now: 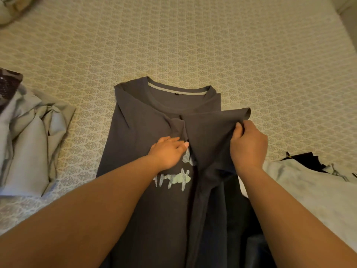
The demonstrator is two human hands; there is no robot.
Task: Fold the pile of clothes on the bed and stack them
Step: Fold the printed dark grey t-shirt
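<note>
From the head camera, a dark grey T-shirt (pixel 146 117) lies front-up in the middle of the frame on a bedspread (pixel 193 45) with a small repeating beige pattern. Its round collar points toward the top of the frame, and its lower part runs out of the bottom edge between the two forearms. A pale printed graphic (pixel 173 178) shows on the chest, partly hidden by the left hand and by folded cloth.

The left hand (pixel 168 151) lies flat on the chest of the shirt just above the print, fingers straight and close together, pointing toward the right of the frame, pressing the cloth down.

The right hand (pixel 248 144), right of centre, has its fingers curled and clamped on the edge of the shirt's right sleeve (pixel 218 122), which is lifted and drawn over toward the middle of the shirt, so the right side of the garment is folded inward along a line running down the frame.

At the left edge of the frame a crumpled pale grey-green garment (pixel 32 136) lies on the bedspread, with a dark patterned cloth (pixel 8 84) just above it. At the right edge, below centre, lies a light, whitish garment (pixel 301 186) with a dark navy cloth (pixel 307 159) touching its upper side. A pillow corner (pixel 13 8) shows in the upper left corner.
</note>
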